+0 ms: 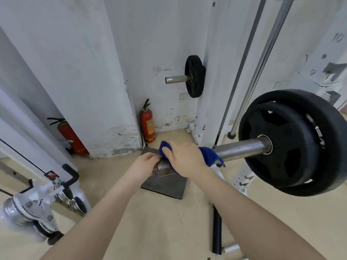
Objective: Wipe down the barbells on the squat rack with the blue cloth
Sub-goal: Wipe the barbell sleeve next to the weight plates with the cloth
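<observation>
A steel barbell sleeve [242,148] runs from the centre to the right, carrying two black weight plates [293,145]. The blue cloth [211,155] is draped over the sleeve near its free end. My right hand [185,159] is wrapped over the cloth and the bar, gripping both. My left hand [145,166] sits just left of it, fingers pinching the cloth's edge at the very tip of the sleeve [165,168]. The rest of the bar is hidden behind the plates.
A white rack upright [210,72] holds a peg with a small black plate [194,76]. A chrome guide rod [262,59] slants behind. Two red fire extinguishers [148,123] stand by the wall. A dark floor mat [165,186] lies below. A machine with handle [71,177] stands left.
</observation>
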{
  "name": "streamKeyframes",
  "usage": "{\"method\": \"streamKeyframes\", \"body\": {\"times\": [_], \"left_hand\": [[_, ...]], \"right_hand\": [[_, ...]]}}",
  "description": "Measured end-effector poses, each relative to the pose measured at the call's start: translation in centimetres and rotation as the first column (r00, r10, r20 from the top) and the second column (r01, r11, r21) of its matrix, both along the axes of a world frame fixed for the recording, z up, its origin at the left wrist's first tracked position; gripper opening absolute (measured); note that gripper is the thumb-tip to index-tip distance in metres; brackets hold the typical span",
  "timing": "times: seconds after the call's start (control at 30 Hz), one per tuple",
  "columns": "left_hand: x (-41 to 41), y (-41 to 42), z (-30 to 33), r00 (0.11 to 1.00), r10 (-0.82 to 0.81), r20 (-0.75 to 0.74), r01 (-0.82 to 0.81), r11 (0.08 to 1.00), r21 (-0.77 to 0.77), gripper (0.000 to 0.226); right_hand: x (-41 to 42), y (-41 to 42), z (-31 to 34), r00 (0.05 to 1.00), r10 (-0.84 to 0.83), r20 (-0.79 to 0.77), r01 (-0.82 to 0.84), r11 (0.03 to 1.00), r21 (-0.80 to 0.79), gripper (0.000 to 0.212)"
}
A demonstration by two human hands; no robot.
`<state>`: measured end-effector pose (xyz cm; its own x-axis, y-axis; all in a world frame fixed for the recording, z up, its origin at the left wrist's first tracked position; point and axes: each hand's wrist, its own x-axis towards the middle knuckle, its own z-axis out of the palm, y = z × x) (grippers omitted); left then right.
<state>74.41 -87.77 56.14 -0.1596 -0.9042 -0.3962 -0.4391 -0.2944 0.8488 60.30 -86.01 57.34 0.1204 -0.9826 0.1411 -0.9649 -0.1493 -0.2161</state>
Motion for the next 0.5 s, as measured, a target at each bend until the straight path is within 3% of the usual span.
{"method": "streamKeyframes", "body": {"times": [0.07, 0.13, 0.23, 0.33, 0.43, 0.5], "left_hand": [[0.5, 0.0, 0.1, 0.999, -0.037, -0.025, 0.037, 0.999, 0.013, 0.011], [1.3, -0.2, 0.2, 0.997, -0.076, -0.023, 0.076, 0.997, 0.009, 0.01], [2.6, -0.4, 0.0, 0.987, -0.146, -0.07, 0.15, 0.987, 0.054, 0.012], [3.1, -0.2, -0.6, 0.979, -0.149, -0.139, 0.157, 0.986, 0.05, 0.023], [3.0, 0.3, -1.0, 0.975, -0.126, -0.182, 0.129, 0.992, 0.0, 0.022], [3.1, 0.1, -1.0, 0.972, -0.07, -0.224, 0.076, 0.997, 0.021, 0.011]], "right_hand": [[-1.1, -0.9, 0.5, 0.996, 0.02, 0.089, -0.03, 0.993, 0.115, 0.035], [-3.3, -2.0, 0.6, 0.988, -0.107, 0.113, 0.079, 0.97, 0.229, 0.041], [-4.0, -2.5, 0.0, 0.955, -0.296, -0.011, 0.291, 0.93, 0.223, 0.053], [-0.1, -1.8, -0.6, 0.966, -0.212, -0.145, 0.219, 0.975, 0.035, 0.045], [3.7, -0.5, -1.0, 0.995, -0.049, -0.088, 0.044, 0.997, -0.062, 0.04], [3.4, -0.4, -0.3, 0.999, 0.036, -0.035, -0.037, 0.999, -0.013, 0.035]]}}
